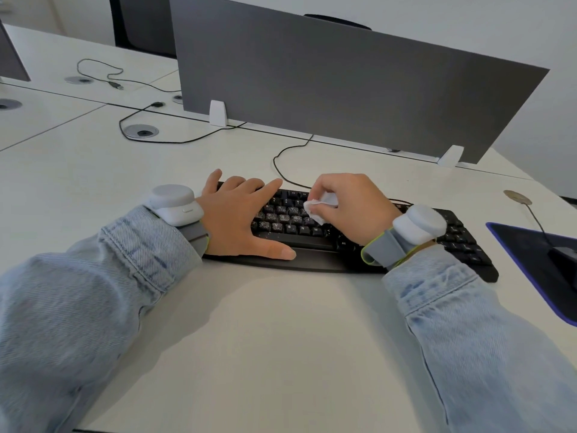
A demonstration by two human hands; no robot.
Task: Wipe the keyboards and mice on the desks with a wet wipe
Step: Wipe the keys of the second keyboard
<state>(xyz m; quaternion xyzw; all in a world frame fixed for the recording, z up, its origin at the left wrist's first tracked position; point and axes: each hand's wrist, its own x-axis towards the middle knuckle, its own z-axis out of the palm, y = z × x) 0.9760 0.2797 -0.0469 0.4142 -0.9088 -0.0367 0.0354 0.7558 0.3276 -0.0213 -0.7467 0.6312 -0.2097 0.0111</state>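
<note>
A black keyboard (462, 242) lies across the white desk (281, 339) in front of me. My left hand (240, 217) rests flat on its left half, fingers spread and thumb along the front edge. My right hand (349, 207) grips a crumpled white wet wipe (318, 207) and presses it on the middle keys. A black mouse (565, 260) sits at the right edge, partly cut off by the frame.
The mouse lies on a dark mouse pad with a blue border (527, 260). A grey divider panel (343, 89) stands behind the keyboard. Black cables (281, 170) and round cable grommets (141, 131) lie on the desk behind and to the left.
</note>
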